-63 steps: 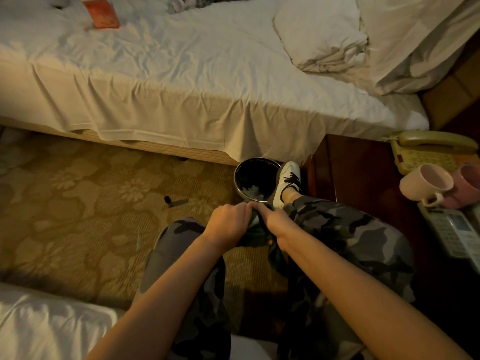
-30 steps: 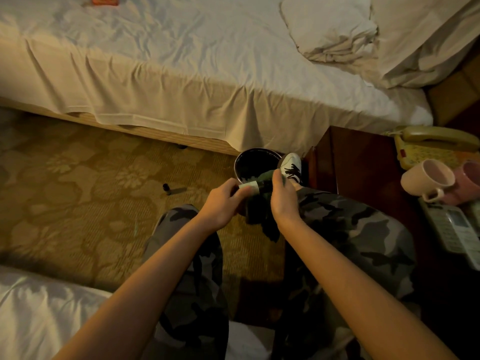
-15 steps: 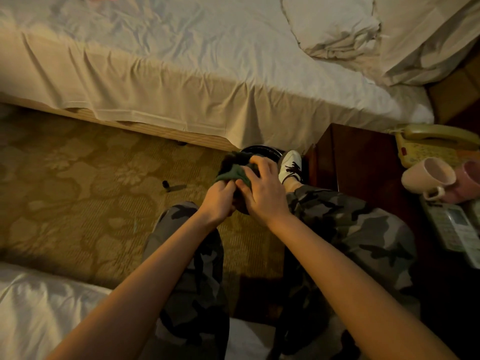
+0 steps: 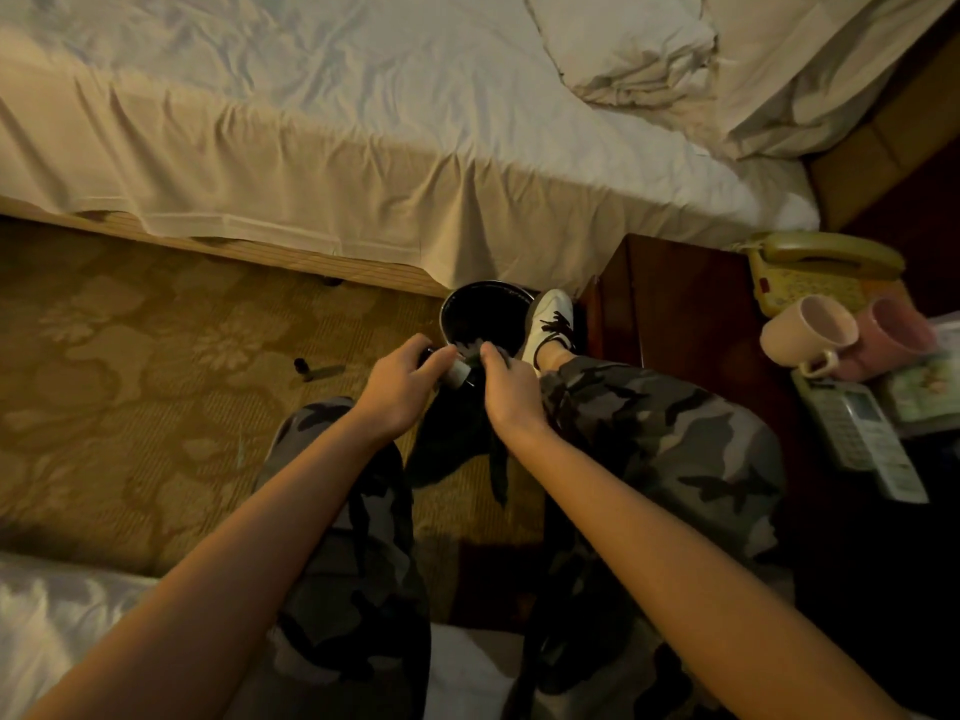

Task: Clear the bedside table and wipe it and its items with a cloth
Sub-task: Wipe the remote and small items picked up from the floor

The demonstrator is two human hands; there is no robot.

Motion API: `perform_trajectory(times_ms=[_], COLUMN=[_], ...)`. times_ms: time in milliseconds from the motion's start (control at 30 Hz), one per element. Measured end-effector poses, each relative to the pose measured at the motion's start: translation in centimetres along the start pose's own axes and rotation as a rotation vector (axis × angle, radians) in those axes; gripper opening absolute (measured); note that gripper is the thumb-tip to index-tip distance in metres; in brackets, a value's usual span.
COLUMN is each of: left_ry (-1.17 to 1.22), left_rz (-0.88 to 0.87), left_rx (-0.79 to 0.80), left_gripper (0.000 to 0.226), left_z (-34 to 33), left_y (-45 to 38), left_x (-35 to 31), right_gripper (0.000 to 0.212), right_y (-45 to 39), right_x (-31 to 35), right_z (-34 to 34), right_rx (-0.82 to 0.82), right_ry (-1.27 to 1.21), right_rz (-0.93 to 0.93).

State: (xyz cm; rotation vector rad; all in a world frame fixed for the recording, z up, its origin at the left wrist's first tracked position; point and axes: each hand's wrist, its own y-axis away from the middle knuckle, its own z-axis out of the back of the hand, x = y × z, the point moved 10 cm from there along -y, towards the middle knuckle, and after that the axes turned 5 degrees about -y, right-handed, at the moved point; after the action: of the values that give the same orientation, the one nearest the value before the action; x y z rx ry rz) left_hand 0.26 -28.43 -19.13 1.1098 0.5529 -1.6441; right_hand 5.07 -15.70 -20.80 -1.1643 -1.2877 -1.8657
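Observation:
Between my knees, my left hand (image 4: 402,389) grips a small bottle with a pale cap (image 4: 458,370). My right hand (image 4: 506,389) pinches a dark green cloth (image 4: 457,428) against that cap; the cloth hangs down below both hands. The dark wooden bedside table (image 4: 675,314) stands to the right. On it are a cream mug (image 4: 808,330), a pink mug (image 4: 898,332), a beige telephone (image 4: 815,272), a white remote (image 4: 862,439) and a printed card (image 4: 930,389).
A black waste bin (image 4: 485,311) stands on the patterned carpet just beyond my hands, beside my white shoe (image 4: 551,319). A small dark item (image 4: 314,370) lies on the carpet to the left. The bed (image 4: 363,122) with pillows (image 4: 623,44) runs across the top.
The cloth was bunched over the bottle in both hands half a second ago; now it hangs loose and the pale cap shows between my fingers.

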Motion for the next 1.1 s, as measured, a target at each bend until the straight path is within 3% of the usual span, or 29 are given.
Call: perform_trajectory(times_ms=[100, 233, 300, 367, 467, 500, 567, 700, 833, 967, 1100], left_ry=[0.151, 0.289, 0.326, 0.425, 0.599, 0.601, 0.571, 0.597, 0.664, 0.602, 0.593], left_rz=[0.138, 0.353, 0.37, 0.387, 0.365, 0.343, 0.293, 0.214, 0.138, 0.094, 0.17], left_rx=[0.117, 0.458, 0.583, 0.621, 0.551, 0.495, 0.344, 0.078, -0.004, 0.018, -0.001], left_gripper=[0.042, 0.042, 0.04, 0.04, 0.039, 0.039, 0.032, 0.019, 0.024, 0.022, 0.032], left_z=[-0.8, -4.5, -6.2, -6.9, -6.4, -5.8, -4.4, -1.3, 0.5, 0.2, -0.2], left_y=[-0.2, 1.5, 2.2, 2.5, 2.1, 1.8, 1.1, 0.2, 0.5, 0.8, 0.8], left_x=[1.4, 2.7, 2.7, 2.1, 0.7, 0.5, 0.7, 1.3, 0.9, 0.1, 0.7], right_gripper=[0.04, 0.035, 0.035, 0.035, 0.034, 0.039, 0.046, 0.053, 0.051, 0.031, 0.017], right_y=[2.3, 4.9, 4.5, 2.6, -0.3, -0.2, -0.3, -0.9, -1.0, 0.9, 2.7], right_x=[3.7, 7.8, 8.0, 6.5, 0.2, -1.3, -2.6, -2.2, 0.5, 4.3, 4.5], right_z=[0.2, 0.9, 1.4, 2.4, 3.5, 3.4, 3.6, 4.0, 3.7, 1.3, -2.3], right_rx=[-0.041, -0.099, -0.133, -0.16, -0.23, -0.258, -0.31, -0.284, -0.163, 0.116, 0.38], right_ry=[0.169, 0.221, 0.194, 0.017, -0.537, -0.663, -0.735, -0.626, -0.501, -0.38, 0.009], right_rz=[0.407, 0.785, 0.775, 0.53, -0.157, -0.298, -0.366, -0.305, -0.097, 0.232, 0.413])
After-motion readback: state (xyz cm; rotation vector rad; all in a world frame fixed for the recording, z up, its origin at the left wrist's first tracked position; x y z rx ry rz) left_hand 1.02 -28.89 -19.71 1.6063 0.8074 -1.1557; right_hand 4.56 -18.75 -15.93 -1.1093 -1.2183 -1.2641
